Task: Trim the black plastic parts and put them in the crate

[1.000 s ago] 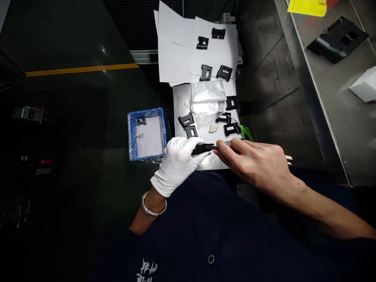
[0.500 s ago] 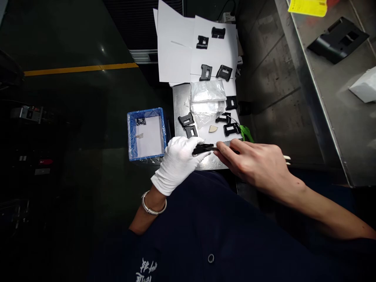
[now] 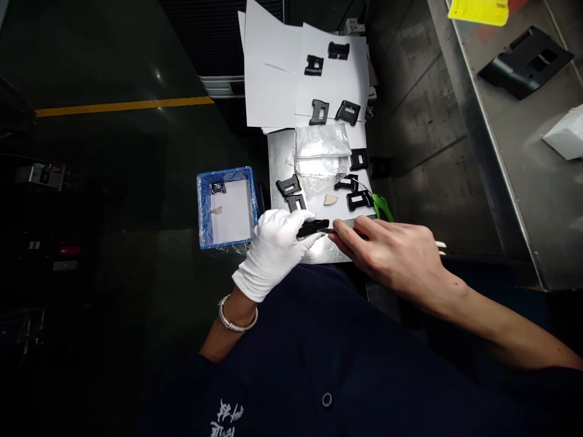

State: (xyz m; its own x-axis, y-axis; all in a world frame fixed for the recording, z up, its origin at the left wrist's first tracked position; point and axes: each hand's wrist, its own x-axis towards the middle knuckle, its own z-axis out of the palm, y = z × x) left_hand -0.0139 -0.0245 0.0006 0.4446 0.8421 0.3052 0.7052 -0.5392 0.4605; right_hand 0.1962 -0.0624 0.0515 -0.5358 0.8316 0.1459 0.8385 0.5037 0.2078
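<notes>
My left hand (image 3: 276, 246), in a white glove, pinches a black plastic part (image 3: 312, 227) over the front edge of the metal table. My bare right hand (image 3: 394, 252) is closed round a thin-bladed knife (image 3: 326, 230), its handle mostly hidden by the fingers. The blade lies against or just beside the near side of the part; I cannot tell which. Beyond my hands, similar black parts with rectangular openings (image 3: 359, 201) lie on white paper, and two more (image 3: 288, 185) sit at the left. A beige wedge-shaped piece (image 3: 330, 199) rests between them.
Green-handled cutters (image 3: 382, 207) lie at the table's right edge. Clear plastic bags (image 3: 322, 142) cover the middle of the paper. At the left stands a blue crate (image 3: 199, 209) lined with plastic. A metal shelf (image 3: 505, 145) on the right holds a larger black housing (image 3: 526, 64).
Both hands have shifted very slightly left. The black part has tilted a little in my left hand, and the knife blade has moved slightly along its near edge.
</notes>
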